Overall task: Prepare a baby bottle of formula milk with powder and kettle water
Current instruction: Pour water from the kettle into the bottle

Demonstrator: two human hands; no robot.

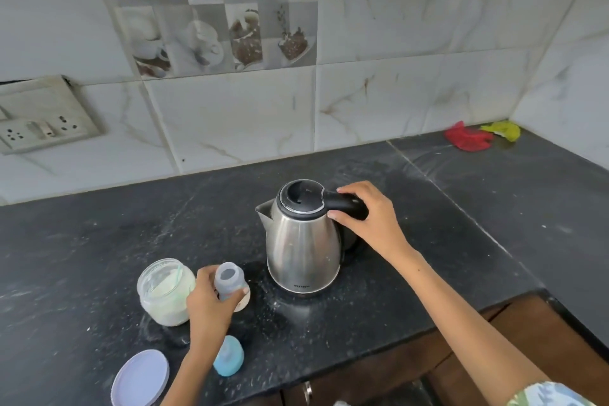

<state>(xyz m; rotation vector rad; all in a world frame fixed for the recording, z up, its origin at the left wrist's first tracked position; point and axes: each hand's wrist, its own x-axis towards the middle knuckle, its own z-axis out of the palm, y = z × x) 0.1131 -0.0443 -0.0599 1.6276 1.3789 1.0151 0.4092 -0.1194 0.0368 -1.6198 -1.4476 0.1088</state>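
Note:
A steel kettle (pixel 303 247) with a black lid stands on the dark counter (pixel 99 241), spout to the left. My right hand (pixel 369 217) grips its black handle (pixel 342 203). Left of the kettle stands an open baby bottle (pixel 229 280), and my left hand (pixel 207 303) holds it upright by its body. An open glass jar of pale powder (pixel 164 293) with a scoop inside sits just left of that hand. The bottle's blue teat cap (pixel 229 358) lies near the front edge, partly behind my left forearm.
The jar's lilac lid (pixel 140 379) lies at the counter's front left. A red cloth (pixel 468 137) and a yellow cloth (pixel 502 130) sit in the far right corner. A switch and socket plate (pixel 43 122) is on the tiled wall at left. Wooden cabinet doors (pixel 379 372) lie below the counter.

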